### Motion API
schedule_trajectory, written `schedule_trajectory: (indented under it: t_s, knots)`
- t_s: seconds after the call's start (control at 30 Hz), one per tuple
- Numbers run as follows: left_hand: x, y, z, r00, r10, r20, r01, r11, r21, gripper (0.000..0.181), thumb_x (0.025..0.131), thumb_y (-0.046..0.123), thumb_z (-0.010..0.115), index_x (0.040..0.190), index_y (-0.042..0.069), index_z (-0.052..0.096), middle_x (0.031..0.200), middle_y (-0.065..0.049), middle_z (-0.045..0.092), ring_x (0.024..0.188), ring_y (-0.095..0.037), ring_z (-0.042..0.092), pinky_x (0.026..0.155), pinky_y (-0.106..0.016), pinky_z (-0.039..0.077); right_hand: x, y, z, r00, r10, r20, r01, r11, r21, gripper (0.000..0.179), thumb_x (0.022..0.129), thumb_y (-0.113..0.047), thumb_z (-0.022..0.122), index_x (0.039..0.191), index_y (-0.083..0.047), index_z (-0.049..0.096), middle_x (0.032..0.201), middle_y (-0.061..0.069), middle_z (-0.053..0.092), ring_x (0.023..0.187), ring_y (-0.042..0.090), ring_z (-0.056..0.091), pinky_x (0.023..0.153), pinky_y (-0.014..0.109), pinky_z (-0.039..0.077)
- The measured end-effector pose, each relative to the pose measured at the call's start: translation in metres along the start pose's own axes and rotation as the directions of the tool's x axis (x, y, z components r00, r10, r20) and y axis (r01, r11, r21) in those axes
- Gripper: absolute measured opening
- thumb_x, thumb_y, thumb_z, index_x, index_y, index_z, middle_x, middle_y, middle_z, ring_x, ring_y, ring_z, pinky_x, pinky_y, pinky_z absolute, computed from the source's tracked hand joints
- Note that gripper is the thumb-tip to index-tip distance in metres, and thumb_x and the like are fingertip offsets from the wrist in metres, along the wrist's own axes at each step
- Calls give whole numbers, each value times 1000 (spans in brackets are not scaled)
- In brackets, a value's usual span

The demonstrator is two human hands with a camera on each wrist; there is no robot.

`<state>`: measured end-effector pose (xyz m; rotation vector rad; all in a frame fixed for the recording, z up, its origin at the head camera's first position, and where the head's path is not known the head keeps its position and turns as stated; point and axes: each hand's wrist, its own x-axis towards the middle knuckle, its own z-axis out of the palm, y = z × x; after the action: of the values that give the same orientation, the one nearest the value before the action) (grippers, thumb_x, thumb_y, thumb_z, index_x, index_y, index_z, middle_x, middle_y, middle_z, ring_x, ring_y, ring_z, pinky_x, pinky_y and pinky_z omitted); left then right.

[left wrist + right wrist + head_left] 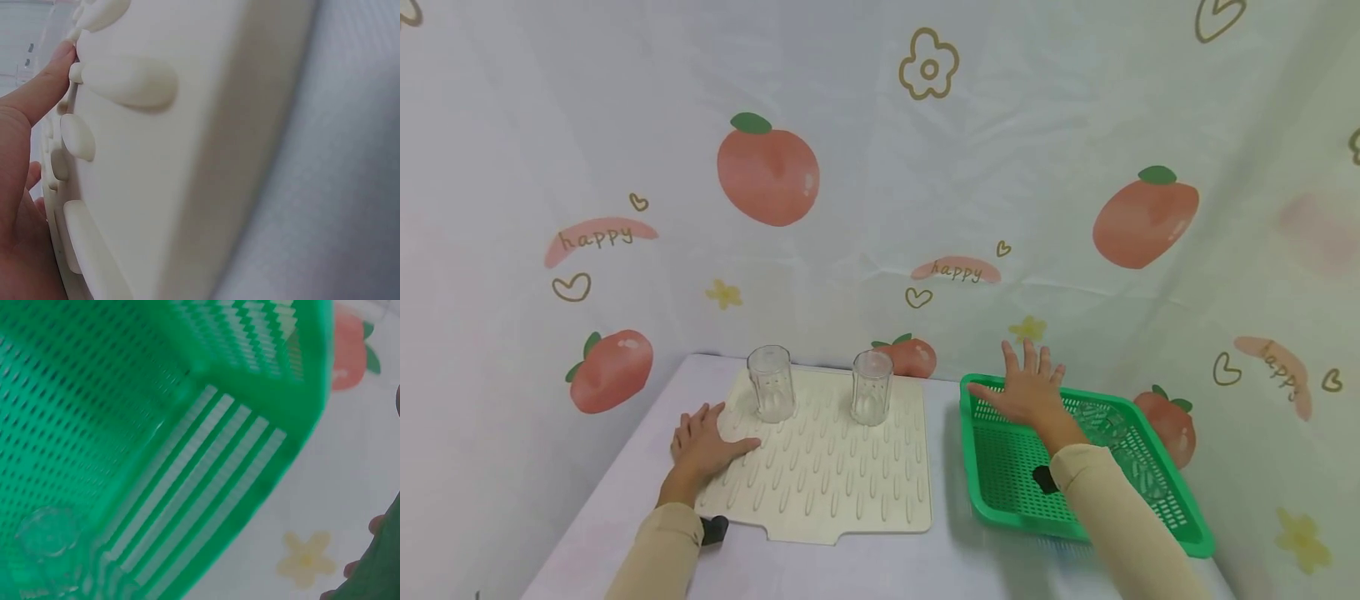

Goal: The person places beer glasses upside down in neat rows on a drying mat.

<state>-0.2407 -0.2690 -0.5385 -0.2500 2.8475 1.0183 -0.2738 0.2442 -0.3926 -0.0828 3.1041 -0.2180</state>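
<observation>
Glass tumbler (772, 387) near left fingers (716, 418)

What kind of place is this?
Probably a staged tabletop set rather than a real kitchen: a printed cloth backdrop hangs close behind the table, which holds only a cream ridged mat with two glasses and a green basket.

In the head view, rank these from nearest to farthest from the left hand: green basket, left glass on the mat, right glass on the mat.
1. Left glass: on the mat, just beyond the left hand and to its right.
2. Right glass: farther right on the same mat.
3. Green basket: off the mat, on the right side.
</observation>
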Motion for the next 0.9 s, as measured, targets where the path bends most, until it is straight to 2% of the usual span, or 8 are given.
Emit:
schedule_trajectory:
  t_s: [0.27,0.5,0.67,0.9]
  knots:
    - [-3,1,-1,1000,11,-24,-11,1000,-16,118,77,61,79,159,0,20,164,-36,4,151,-60,-9,118,-76,-4,-7,35,-6,998,51,38,-52,999,9,114,88,-79,50,163,-4,9,166,35,-5,151,64,-6,112,85,0]
    - [6,-9,6,998,38,-57,-40,999,-30,126,71,71,78,158,0,22,164,-36,6,150,-61,-8,117,-77,-4,-21,62,-8,996,85,22,-85,996,20,112,89,-73,57,160,1,15,162,41,4,146,70,-2,108,88,4]
    - [9,-13,10,997,49,-61,-51,998,-35,129,69,75,77,158,0,22,163,-37,7,150,-62,-7,116,-78,-4,-31,84,-6,987,139,78,-142,989,34,114,89,-72,59,159,5,13,159,44,2,143,73,-5,108,88,3]
    - [0,-5,4,997,49,-53,-51,998,-45,121,74,65,79,158,-1,22,163,-37,6,150,-62,-8,116,-77,-4,-38,107,-4,969,195,153,-202,979,33,122,87,-77,57,157,10,8,157,47,-3,140,76,-4,106,89,7]
